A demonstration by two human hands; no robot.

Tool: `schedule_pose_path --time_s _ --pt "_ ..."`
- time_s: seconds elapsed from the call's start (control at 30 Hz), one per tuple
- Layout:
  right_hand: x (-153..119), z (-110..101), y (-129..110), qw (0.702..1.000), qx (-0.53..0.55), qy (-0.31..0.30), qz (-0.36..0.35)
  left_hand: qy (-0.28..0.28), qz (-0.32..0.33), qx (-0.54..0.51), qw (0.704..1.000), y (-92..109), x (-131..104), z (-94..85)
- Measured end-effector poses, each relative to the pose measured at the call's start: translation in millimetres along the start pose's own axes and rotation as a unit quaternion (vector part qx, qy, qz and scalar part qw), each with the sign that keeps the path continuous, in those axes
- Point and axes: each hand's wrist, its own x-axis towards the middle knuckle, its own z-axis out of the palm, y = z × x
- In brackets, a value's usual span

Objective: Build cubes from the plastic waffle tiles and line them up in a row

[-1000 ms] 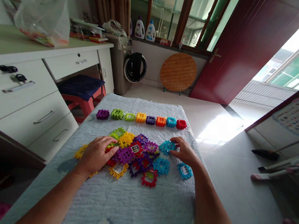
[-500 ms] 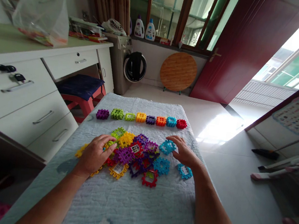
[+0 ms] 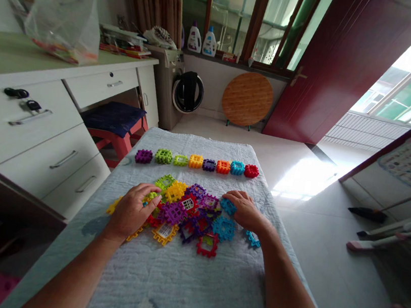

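Observation:
A pile of notched plastic building blocks, with a purple block near its middle, lies on the cloth-covered table. My left hand rests at the pile's left edge, thumb and fingers apart beside a lime-green block. On the opposite side, my right hand reaches over a light blue block, fingers stretched and partly covering it; whether they touch it is unclear. Below that sits another light blue block. A separate blue block is partly hidden under my right wrist.
Behind the pile runs a row of assembled block cubes, from a purple cube to a red cube. To the left stand a stool and a white desk. A washing machine is farther back.
My right hand has moved left and inward over the light blue block, now covering more of it. My left hand stays at the pile's left side. The view has shifted slightly.

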Motion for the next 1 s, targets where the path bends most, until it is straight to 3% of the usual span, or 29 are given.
schedule_pose_path --time_s 0.2,0.37,0.53,0.7,1.0 --pt "0 0 1 0.998 -0.032 0.004 0.058 0.021 0.002 0.024 0.999 -6 3 -4.5" --pt "-2 -3 4 0.997 -0.013 0.035 0.062 0.042 -0.027 0.096 0.994 -32 5 -5.9" --pt "-3 -4 3 0.998 -0.003 0.040 0.052 0.015 -0.073 0.107 0.991 -53 4 -0.4" --pt "-4 -4 4 0.998 -0.007 0.018 0.057 -0.020 -0.079 0.082 0.993 -54 5 1.6" --pt "-5 -6 3 0.998 0.000 0.003 0.064 -0.021 -0.071 0.078 0.994 -53 5 3.2"
